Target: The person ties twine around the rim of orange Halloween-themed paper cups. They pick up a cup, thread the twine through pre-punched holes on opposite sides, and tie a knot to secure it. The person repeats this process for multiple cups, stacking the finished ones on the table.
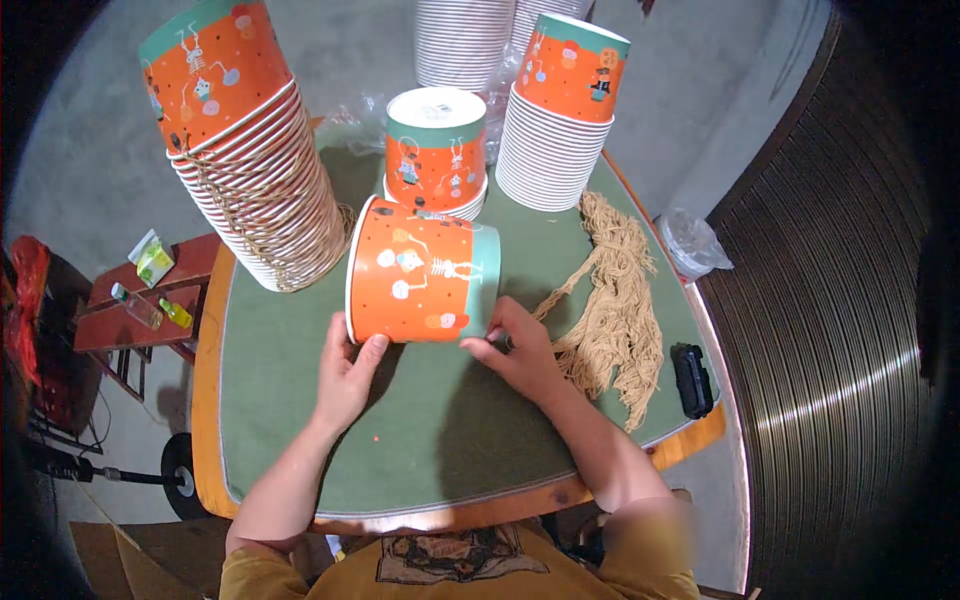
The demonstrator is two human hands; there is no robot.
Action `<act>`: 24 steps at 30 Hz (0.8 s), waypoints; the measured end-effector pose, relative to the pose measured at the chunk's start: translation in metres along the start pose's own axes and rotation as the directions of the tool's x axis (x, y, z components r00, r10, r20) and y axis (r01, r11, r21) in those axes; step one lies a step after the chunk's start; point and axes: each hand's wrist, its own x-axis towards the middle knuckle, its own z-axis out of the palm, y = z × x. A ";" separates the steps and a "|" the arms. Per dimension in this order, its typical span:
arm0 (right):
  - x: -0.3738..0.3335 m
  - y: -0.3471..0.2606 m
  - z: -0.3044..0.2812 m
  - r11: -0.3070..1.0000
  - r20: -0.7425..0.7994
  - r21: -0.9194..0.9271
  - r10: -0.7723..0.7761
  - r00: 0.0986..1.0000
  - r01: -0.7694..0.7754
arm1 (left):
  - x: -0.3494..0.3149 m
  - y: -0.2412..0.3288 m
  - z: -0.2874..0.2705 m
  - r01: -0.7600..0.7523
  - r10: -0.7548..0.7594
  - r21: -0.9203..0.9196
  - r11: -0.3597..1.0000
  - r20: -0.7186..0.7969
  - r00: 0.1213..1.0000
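Note:
My left hand (348, 375) grips the white rim of an orange paper bucket (415, 270), thumb in front. The bucket lies on its side, raised above the green table, its teal base end facing right. Skeleton and pumpkin drawings cover it. At the base end, my right hand (520, 350) is closed with thumb and fingers bent in, close against the bucket's lower corner. One strand runs into this hand from a bundle of tan twine (610, 310) on the table. Where the strand ends is hidden by the fingers.
A tall bucket stack (250, 200) laced with twine leans at the left. Upside-down buckets (437, 150) stand behind, and another stack (555, 130) back right. A black case (692, 380) lies at the right edge. Bottles (137, 305) rest on a red bench (110, 325).

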 end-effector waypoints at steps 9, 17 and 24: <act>-0.002 0.000 0.003 0.997 -0.052 -0.015 -0.071 0.996 0.070 | -0.001 0.009 -0.001 0.007 -0.006 0.073 0.997 -0.014 1.000; -0.002 0.003 0.005 0.991 -0.032 0.127 0.044 0.999 -0.040 | 0.000 -0.001 -0.008 0.025 -0.025 0.039 0.999 -0.001 1.000; -0.006 0.002 0.007 0.955 -0.084 0.270 0.148 0.985 -0.120 | 0.002 -0.013 -0.010 0.015 -0.026 0.157 0.987 0.068 0.997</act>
